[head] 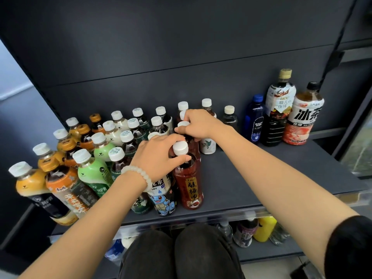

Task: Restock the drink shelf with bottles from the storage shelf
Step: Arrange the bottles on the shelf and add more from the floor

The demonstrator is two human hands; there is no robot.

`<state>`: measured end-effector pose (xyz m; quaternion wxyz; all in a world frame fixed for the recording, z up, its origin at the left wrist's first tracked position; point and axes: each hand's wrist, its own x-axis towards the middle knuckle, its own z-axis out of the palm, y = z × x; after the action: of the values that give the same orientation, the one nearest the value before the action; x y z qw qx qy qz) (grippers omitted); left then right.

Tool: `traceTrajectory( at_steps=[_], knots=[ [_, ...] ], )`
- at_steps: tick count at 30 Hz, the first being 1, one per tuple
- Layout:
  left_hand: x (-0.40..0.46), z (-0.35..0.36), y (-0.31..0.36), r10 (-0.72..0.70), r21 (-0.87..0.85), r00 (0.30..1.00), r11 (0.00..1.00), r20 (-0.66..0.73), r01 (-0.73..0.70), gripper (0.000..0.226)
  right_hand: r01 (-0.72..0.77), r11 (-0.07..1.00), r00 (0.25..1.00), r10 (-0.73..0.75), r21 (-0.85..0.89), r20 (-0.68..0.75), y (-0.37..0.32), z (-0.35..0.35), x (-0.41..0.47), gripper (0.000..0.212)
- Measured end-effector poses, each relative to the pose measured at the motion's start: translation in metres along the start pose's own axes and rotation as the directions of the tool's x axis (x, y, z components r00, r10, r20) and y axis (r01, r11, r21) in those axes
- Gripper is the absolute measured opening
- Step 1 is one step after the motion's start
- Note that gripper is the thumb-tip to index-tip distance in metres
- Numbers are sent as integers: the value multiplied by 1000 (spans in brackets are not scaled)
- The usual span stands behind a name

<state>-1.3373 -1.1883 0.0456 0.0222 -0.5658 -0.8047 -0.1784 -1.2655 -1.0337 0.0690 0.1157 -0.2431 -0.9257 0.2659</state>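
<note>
A dark shelf (261, 174) carries several rows of drink bottles on its left half. At the front of the rightmost row stands a red plum-drink bottle (190, 186) with a white cap. My left hand (159, 156), with a white bead bracelet on its wrist, grips that bottle at the neck just under the cap. Behind it, my right hand (199, 123) holds the top of another red bottle (191, 140) in the same row, fingers curled over its white cap. A bottle with a blue turtle cartoon (164, 196) stands just left of the front red one.
Orange, green and dark tea bottles (92, 170) fill the shelf's left side. At the back right stand a blue soda bottle (255, 119), a tall coffee bottle (278, 109) and an iced-tea bottle (304, 115). A lower shelf holds more bottles, one of them yellow (263, 228). My knees are below.
</note>
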Motion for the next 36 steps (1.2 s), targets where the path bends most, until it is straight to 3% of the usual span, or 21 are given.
traceTrajectory(
  at_steps=[16,22,28,36],
  knots=[
    [1,1,4,0,25,1000,1000,-14,0,39,4,1000,996,-6,-19,-90,11,1,0,28],
    [2,-1,8,-23,27,1000,999,-5,23,39,-9,994,994,20,105,-104,17,7,1,30],
    [5,-1,15,-16,45,1000,999,12,15,34,-70,976,997,77,208,-24,14,0,-5,31],
    [6,-1,17,15,15,1000,1000,-5,-14,32,-92,962,995,100,256,-17,18,-2,-5,33]
  ],
)
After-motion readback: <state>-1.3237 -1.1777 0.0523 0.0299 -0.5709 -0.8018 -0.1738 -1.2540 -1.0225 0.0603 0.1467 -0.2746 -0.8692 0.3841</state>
